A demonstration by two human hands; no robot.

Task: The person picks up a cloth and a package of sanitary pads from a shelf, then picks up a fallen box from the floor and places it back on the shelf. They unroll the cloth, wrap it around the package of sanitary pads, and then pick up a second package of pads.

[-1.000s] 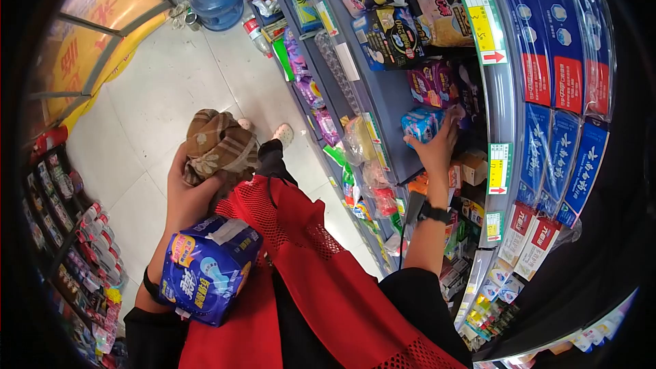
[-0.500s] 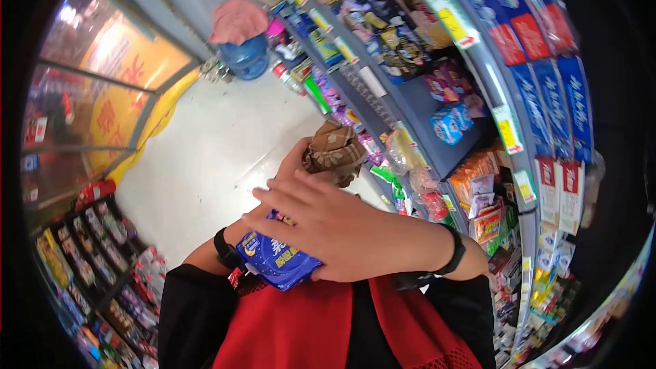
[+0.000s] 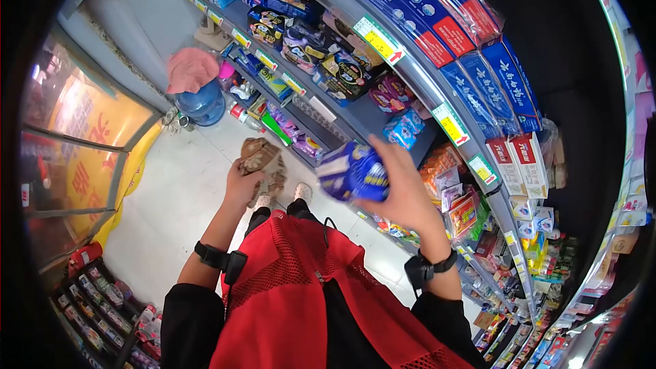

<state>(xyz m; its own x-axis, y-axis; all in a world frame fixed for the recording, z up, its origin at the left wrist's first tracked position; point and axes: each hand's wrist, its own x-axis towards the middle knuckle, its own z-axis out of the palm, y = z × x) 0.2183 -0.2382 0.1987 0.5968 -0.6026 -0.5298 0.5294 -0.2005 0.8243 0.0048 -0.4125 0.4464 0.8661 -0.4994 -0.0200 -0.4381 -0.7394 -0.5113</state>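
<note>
Blue plastic covers the sanitary-pad pack (image 3: 350,178) in the right hand (image 3: 404,188), its fingers clasped around 1 side, some hidden behind the wrapper. In view, this pack overlaps the front edge of the grey shelf (image 3: 355,115). On the left hand (image 3: 240,186), the fingers curl around a bunched brown patterned cloth (image 3: 262,159) above the floor (image 3: 179,188). Set back from the shelf's front edge, 1 light-blue pack (image 3: 403,128) sits beside a magenta pack (image 3: 391,93). Past the shelf's far end, pink cloth (image 3: 193,70) drapes a blue water jug (image 3: 201,107).
</note>
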